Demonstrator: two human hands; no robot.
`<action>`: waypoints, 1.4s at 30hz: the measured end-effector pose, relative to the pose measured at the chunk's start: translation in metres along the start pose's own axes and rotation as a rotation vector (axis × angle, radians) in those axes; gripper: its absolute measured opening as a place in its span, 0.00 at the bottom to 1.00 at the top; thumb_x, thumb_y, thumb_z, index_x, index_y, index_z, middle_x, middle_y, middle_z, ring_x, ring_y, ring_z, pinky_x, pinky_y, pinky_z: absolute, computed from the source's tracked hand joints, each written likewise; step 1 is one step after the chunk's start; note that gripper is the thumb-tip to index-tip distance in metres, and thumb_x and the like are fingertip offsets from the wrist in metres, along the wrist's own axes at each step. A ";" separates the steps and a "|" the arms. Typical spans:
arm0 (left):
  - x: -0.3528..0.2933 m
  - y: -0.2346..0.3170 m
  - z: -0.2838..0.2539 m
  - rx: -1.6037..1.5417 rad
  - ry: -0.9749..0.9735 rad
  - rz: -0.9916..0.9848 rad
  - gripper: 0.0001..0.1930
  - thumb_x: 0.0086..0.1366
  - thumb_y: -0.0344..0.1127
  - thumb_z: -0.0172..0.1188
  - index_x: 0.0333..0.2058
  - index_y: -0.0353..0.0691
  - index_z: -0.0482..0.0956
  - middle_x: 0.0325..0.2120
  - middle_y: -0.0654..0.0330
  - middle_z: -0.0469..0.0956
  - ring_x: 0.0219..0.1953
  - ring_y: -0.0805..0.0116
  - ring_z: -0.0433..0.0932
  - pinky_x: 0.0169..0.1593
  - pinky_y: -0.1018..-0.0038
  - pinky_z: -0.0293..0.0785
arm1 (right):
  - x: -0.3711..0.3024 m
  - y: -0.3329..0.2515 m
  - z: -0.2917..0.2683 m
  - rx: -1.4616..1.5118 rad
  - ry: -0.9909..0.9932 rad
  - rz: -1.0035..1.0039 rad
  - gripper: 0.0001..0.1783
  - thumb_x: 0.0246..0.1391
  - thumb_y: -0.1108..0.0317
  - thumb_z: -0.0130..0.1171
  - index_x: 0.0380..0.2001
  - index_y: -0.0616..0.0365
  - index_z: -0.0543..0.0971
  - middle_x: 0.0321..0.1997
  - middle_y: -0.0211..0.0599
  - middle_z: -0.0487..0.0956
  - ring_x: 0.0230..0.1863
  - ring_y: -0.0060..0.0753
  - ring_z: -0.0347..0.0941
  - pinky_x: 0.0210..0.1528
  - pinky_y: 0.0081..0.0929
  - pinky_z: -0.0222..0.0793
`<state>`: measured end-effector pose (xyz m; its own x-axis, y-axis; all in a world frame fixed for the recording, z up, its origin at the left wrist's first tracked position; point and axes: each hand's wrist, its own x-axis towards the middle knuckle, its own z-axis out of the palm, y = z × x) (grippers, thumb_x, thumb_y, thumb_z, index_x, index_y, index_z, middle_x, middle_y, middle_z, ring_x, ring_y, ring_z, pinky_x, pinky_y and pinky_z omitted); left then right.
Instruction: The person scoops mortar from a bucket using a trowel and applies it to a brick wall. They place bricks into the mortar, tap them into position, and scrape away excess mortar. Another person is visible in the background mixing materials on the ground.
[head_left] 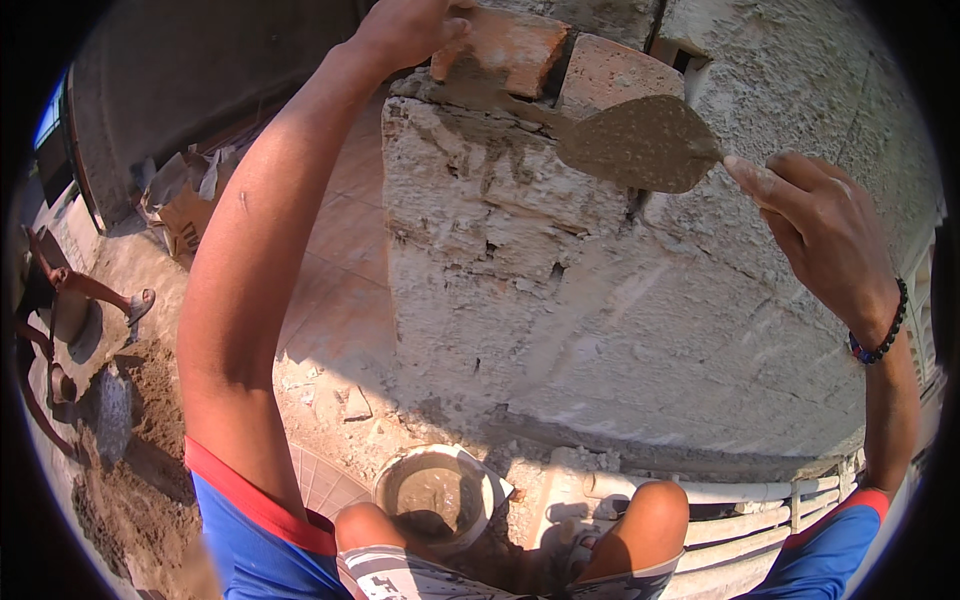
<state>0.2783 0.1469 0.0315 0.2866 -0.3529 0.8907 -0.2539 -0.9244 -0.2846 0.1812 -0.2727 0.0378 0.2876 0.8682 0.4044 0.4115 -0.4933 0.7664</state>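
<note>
My right hand (835, 225), with a dark bead bracelet on its wrist, is closed around a trowel's handle. The trowel's blade (640, 145) is coated with wet grey mortar and lies against the wall just below the bricks. At the top edge of the view my left hand (415, 35) grips the left end of an orange brick (510, 50), which has mortar smeared on its face. Part of that hand is cut off by the frame. To the right of this brick, across a narrow gap, sits a second brick (620, 75). Both rest on top of the rough, plastered wall (500, 260).
A bucket (385, 490) of wet mortar stands below, by my knees. White pipes or rails (720, 492) run along the wall's foot at right. At far left another person's leg (100, 290) shows near a sand pile (150, 440). A torn cardboard box (180, 210) lies behind my left arm.
</note>
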 end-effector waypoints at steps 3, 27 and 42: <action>0.002 0.001 0.001 0.010 -0.042 -0.056 0.15 0.53 0.38 0.60 0.39 0.41 0.83 0.43 0.52 0.79 0.48 0.50 0.73 0.54 0.62 0.69 | 0.002 -0.011 0.013 -0.104 -0.021 -0.039 0.20 0.56 0.73 0.57 0.52 0.47 0.79 0.27 0.30 0.74 0.25 0.30 0.70 0.32 0.31 0.70; 0.002 0.029 0.010 0.014 0.132 0.085 0.09 0.51 0.30 0.57 0.33 0.41 0.79 0.34 0.55 0.77 0.43 0.54 0.73 0.48 0.62 0.64 | -0.017 0.021 0.000 -0.026 0.034 0.184 0.20 0.57 0.73 0.58 0.53 0.47 0.78 0.25 0.32 0.71 0.23 0.33 0.67 0.28 0.33 0.66; -0.008 0.028 0.006 0.033 -0.025 -0.014 0.23 0.62 0.32 0.61 0.57 0.46 0.73 0.54 0.57 0.73 0.57 0.55 0.66 0.64 0.62 0.63 | 0.015 -0.014 0.012 0.125 0.129 0.135 0.18 0.55 0.71 0.59 0.51 0.48 0.79 0.23 0.33 0.69 0.24 0.34 0.68 0.27 0.34 0.64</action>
<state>0.2744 0.1231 0.0139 0.3126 -0.3427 0.8859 -0.2191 -0.9335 -0.2838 0.1902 -0.2534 0.0274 0.2376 0.7894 0.5660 0.4828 -0.6016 0.6364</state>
